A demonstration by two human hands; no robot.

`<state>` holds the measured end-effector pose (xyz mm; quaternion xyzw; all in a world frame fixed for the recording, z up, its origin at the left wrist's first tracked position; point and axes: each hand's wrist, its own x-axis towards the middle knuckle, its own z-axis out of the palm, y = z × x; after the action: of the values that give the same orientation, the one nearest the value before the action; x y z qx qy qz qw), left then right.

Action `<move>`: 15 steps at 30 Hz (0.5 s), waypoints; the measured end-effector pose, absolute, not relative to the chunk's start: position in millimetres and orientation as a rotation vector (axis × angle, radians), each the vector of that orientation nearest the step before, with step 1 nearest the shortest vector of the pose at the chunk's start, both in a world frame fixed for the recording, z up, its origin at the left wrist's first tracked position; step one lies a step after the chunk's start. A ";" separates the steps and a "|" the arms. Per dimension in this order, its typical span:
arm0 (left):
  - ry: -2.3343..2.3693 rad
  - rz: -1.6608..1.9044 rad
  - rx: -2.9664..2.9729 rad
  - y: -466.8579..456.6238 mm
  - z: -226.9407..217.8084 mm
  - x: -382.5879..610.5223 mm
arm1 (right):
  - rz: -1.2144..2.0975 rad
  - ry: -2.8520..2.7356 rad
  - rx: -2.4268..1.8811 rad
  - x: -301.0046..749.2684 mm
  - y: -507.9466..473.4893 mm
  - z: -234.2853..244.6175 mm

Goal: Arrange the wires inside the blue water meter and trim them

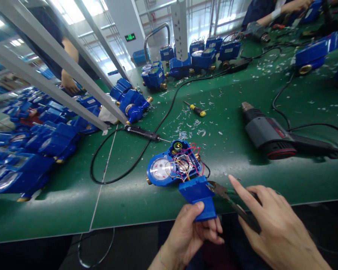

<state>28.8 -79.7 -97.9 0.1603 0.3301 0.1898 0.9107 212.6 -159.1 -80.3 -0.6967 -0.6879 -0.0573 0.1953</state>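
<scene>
My left hand pinches a blue plastic cover between thumb and fingers at the near edge of the bench. Just beyond it lies an opened blue water meter, its round dial to the left and red, black and yellow wires spilling from its housing. Some wires run down to the cover. In my right hand is a pair of cutting pliers, index finger stretched along them. The jaws of the pliers are at the cover's right edge; whether they grip anything there I cannot make out.
A black electric screwdriver with a looping cable lies behind the meter. Further back is a yellow-black screwdriver among plastic scraps. To the right rests a heat gun. Many blue meters crowd the left. Co-workers' hands show behind metal posts.
</scene>
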 end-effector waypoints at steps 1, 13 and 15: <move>0.684 0.402 0.334 -80.2 -98.2 29.3 | -0.170 -1.934 -1.953 211.4 -158.7 -79.9; 0.683 0.431 0.308 -84.2 -102.1 34.6 | -0.156 -1.918 -1.964 211.7 -159.7 -80.9; 0.687 0.432 0.318 -83.8 -101.8 34.3 | -0.153 -1.914 -1.960 211.5 -159.7 -80.5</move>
<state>34.3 -83.8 -101.8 0.1538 0.3328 0.2091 0.9066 211.5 -159.7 -80.5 -0.7001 -0.6839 -0.0546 0.1976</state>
